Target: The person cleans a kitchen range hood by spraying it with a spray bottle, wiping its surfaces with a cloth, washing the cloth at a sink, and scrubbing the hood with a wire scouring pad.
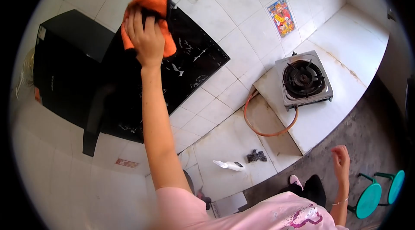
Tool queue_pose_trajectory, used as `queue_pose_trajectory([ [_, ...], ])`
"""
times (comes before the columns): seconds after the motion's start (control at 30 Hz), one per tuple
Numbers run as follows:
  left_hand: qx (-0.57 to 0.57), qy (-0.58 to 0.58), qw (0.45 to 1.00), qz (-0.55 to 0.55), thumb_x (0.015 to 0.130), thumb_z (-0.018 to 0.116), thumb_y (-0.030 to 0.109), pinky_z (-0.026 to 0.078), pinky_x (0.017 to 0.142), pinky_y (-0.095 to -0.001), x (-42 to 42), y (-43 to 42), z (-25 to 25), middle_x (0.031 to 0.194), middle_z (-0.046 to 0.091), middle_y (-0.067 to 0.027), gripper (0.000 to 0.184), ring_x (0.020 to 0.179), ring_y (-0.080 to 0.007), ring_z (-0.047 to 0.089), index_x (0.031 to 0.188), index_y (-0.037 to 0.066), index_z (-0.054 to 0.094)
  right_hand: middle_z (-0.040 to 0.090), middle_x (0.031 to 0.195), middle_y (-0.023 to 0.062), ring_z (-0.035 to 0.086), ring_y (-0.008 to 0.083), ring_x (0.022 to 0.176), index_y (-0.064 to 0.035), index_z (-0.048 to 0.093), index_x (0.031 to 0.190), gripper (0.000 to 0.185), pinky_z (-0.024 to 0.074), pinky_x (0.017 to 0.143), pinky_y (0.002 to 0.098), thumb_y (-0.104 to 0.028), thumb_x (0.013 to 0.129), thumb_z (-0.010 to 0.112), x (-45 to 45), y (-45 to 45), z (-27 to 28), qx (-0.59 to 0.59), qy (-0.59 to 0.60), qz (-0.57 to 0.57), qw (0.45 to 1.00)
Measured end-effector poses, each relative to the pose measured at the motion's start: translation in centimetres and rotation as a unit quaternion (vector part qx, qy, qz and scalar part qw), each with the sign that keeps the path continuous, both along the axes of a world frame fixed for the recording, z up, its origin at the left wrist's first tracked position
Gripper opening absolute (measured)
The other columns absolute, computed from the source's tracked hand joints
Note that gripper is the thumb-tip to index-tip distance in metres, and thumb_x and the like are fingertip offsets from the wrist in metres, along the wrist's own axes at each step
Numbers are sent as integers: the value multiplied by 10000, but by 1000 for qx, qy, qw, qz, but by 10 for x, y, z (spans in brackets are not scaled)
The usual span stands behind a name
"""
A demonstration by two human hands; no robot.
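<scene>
My left hand point(147, 35) is raised at the upper left, its fingers pressed on an orange cloth point(166, 37) with dark edging. The cloth lies against the upper part of a glossy black panel point(190, 52) with pale streaks, joined to a black range hood point(65, 74). My right hand point(341, 154) hangs at the lower right beside my body, its fingers curled together, touching no object; whether something small is inside cannot be seen.
A single-burner gas stove point(304, 78) with an orange hose point(270, 135) stands on the white counter point(346, 44). Lower down lie a white bottle point(229, 165) and dark scouring wool point(256, 156). Green stools point(368, 199) stand on the floor at right.
</scene>
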State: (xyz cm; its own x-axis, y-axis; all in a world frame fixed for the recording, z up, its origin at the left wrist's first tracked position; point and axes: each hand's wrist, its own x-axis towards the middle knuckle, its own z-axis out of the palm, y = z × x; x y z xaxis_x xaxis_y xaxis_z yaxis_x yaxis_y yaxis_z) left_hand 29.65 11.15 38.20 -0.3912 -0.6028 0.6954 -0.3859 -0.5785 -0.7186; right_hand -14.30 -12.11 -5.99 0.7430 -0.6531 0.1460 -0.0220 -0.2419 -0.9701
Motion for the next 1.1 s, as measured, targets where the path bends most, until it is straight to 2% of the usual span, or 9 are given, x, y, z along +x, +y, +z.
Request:
queue_pose_trajectory([
  [0.13,48,53,995,71,830,611,40,462,884,-412,-25,20,-31,1128,590,-134,143,1031,-318,562,972,37,627,539,950,65,564,129,831,4,579,923,78,466,705,241,55,882,536,43,4,50,14,-7,88,996],
  [0.2,-5,315,949,-20,878,562,41,474,840,-369,-49,22,-44,1077,594,-152,177,967,-314,584,1044,16,617,541,969,65,577,132,852,5,591,950,93,497,756,251,45,887,536,69,0,74,60,-74,154,984],
  [0.33,17,545,838,-37,944,512,84,470,842,-352,-107,1,-64,1054,602,-167,246,960,-305,602,1162,-10,574,495,1146,66,575,150,960,-5,571,1127,226,529,793,278,18,906,526,133,-3,119,194,-168,282,924],
  [0.43,102,604,790,-6,883,570,45,475,842,-349,-126,-29,-90,1051,566,-129,235,984,-295,582,1114,24,606,361,1370,93,522,217,1136,-110,245,1482,678,516,918,353,-25,898,579,188,5,154,189,-217,403,869],
  [0.6,218,779,588,-23,800,670,52,491,893,-352,-148,-85,-105,1232,494,-152,580,1052,-270,581,1356,115,518,331,1429,86,386,210,1300,-134,22,1534,830,418,1020,354,-96,928,588,249,11,173,415,-222,537,700],
  [0.63,248,763,598,9,816,658,46,513,884,-349,-148,-93,-88,1282,509,-162,604,1047,-255,594,1392,96,482,359,1426,74,385,181,1304,-108,49,1533,783,372,1047,330,-111,947,569,265,6,175,314,-274,479,772],
  [0.73,110,762,638,12,827,637,22,514,850,-306,-133,-98,-61,1170,636,-152,407,1032,-223,626,1230,-5,589,440,1394,79,450,174,1252,-60,180,1506,624,356,1059,334,-149,985,511,280,-24,189,471,-212,474,713],
  [0.87,-91,399,912,20,875,597,28,486,869,-324,-81,-70,-30,1058,672,-106,210,983,-235,632,1076,35,657,490,1349,79,491,174,1201,-54,337,1440,542,395,1020,328,-296,986,510,308,-52,178,536,-124,447,705],
  [1.1,-224,169,938,202,950,495,140,342,1038,-403,-40,24,12,1299,531,-131,320,1208,-291,480,1254,56,552,580,1233,69,572,161,1094,-53,442,1366,513,464,930,319,-379,976,508,346,-70,229,492,-125,477,717],
])
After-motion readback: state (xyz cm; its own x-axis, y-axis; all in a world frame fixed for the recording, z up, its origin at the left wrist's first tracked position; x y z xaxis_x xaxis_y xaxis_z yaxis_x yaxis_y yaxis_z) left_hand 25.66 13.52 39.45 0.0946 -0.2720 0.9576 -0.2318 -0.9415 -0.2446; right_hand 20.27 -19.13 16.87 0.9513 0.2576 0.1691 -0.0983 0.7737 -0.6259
